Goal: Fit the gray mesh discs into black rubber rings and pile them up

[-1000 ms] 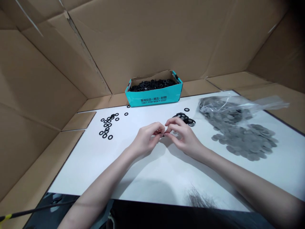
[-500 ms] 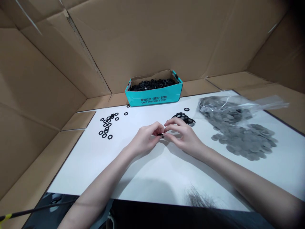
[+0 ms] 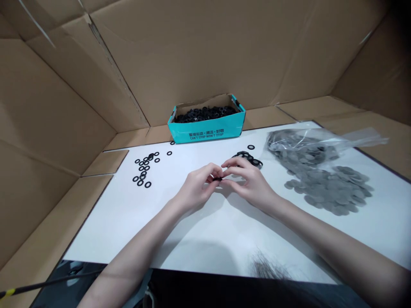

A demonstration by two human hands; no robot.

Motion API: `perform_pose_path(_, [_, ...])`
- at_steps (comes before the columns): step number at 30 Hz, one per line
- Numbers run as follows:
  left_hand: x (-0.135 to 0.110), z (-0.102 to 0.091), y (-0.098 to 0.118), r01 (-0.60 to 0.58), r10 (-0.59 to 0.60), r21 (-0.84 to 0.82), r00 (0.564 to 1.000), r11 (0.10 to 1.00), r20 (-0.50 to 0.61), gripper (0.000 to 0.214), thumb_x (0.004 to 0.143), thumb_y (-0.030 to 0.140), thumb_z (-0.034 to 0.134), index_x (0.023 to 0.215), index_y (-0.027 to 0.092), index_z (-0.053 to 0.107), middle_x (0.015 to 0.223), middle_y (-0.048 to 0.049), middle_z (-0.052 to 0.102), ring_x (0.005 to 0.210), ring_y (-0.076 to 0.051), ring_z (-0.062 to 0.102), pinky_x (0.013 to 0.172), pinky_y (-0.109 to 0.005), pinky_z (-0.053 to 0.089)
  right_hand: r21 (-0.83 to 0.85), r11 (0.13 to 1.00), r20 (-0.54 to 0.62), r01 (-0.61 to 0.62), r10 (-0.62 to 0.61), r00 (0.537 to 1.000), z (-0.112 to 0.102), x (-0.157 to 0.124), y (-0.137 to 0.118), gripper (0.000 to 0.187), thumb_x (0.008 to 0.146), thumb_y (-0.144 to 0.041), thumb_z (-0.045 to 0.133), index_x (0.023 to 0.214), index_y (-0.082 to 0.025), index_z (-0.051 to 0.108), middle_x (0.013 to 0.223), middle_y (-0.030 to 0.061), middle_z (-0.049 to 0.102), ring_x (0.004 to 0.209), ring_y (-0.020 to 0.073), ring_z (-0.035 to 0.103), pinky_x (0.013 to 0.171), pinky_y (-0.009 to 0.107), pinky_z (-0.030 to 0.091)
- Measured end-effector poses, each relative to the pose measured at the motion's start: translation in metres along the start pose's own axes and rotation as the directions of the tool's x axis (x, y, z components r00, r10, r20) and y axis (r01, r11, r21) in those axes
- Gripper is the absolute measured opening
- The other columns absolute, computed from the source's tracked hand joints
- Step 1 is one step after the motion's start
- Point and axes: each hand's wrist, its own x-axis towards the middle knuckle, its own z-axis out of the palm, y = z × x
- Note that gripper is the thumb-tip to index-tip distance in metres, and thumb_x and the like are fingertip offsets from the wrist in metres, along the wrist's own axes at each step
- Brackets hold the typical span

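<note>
Ring (image 3: 218,178), seemingly flat, between fingers (image 3: 210,174).

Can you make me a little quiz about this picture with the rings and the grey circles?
1. True or false: the teal box at the back of the white table holds black rings.
2. What do the left hand and the right hand pinch between their fingers?
A. a small black ring
B. a grey disc
C. a pencil
3. Fill in the gap: the grey discs spill out of a clear plastic ____ to the right of the hands.

Key
1. True
2. A
3. bag
</note>
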Motion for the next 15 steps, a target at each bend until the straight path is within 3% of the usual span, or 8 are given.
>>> perform_pose_path(7, [-0.0004,0.0006,-0.0006,0.027,-0.028,-0.024,0.998,0.999,-0.06,0.011,0.086,0.013,0.059,0.095,0.019,0.058,0.089,-0.0009,0.067,0.077,-0.01,0.064,0.074,-0.023,0.056,-0.008,1.0,0.016,0.02,-0.02,1.0,-0.0017,0.0003,-0.0004,0.015,0.085,-0.014,0.061,0.072,-0.02,0.065,0.098,0.0083,0.066,0.093,0.0234,0.061,0.083,0.042,0.05])
perform_pose_path(15, [-0.0007,-0.004,0.0011,0.045,-0.045,-0.033,0.999,0.998,0.015,0.008,0.087,0.014,0.056,0.093,0.018,0.056,0.084,0.0002,0.062,0.075,-0.009,0.06,0.073,-0.023,0.055,0.073,0.995,0.091,-0.068,0.061,0.994,-0.0038,0.0022,-0.0053,0.015,0.086,-0.019,0.063,0.072,-0.02,0.06,0.096,0.0074,0.062,0.092,0.022,0.061,0.081,0.04,0.051])
